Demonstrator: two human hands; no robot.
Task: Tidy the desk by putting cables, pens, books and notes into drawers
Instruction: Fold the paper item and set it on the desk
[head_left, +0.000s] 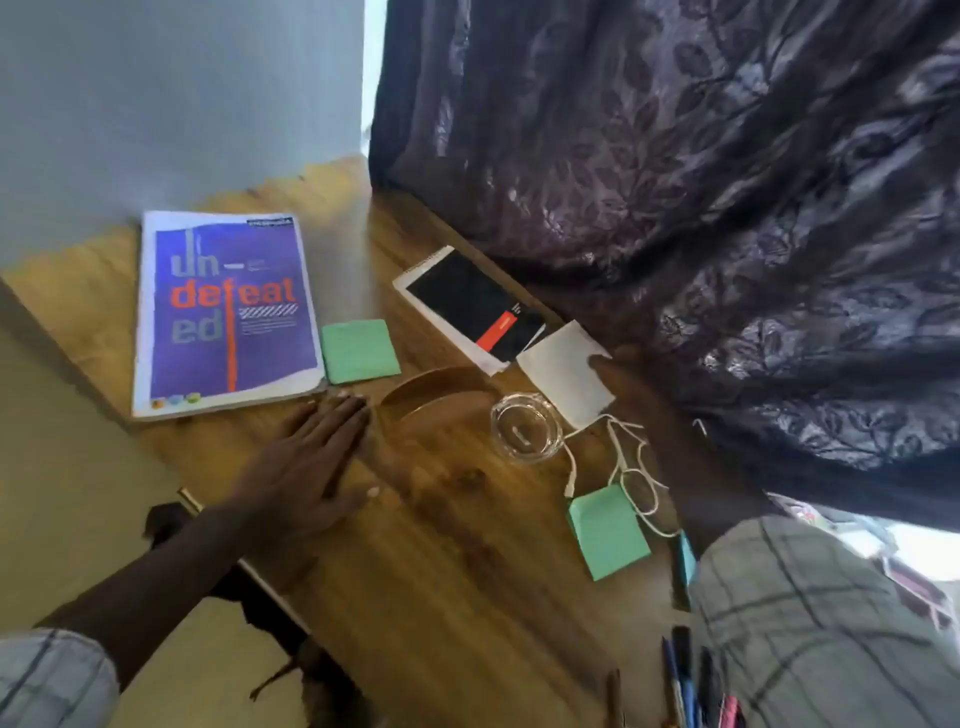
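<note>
honestly this looks barely started, going by the head view. the purple book (223, 306), black book (467, 306), two green notes (358, 351) (608, 535), white cable (634, 467) and pens (685, 680) all lie out on the wooden surface (441, 545), no drawer in sight. left hand (311, 457) rests flat and loose on the wood, right hand (615, 374) pinches a white note (558, 369) beside the black book. dark curtain (675, 208) on the right, pale wall (182, 104) behind.

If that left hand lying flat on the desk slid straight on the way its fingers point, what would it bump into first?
Probably the green sticky note beside the purple book; the left hand points just past the book's corner, though it's close.
</note>
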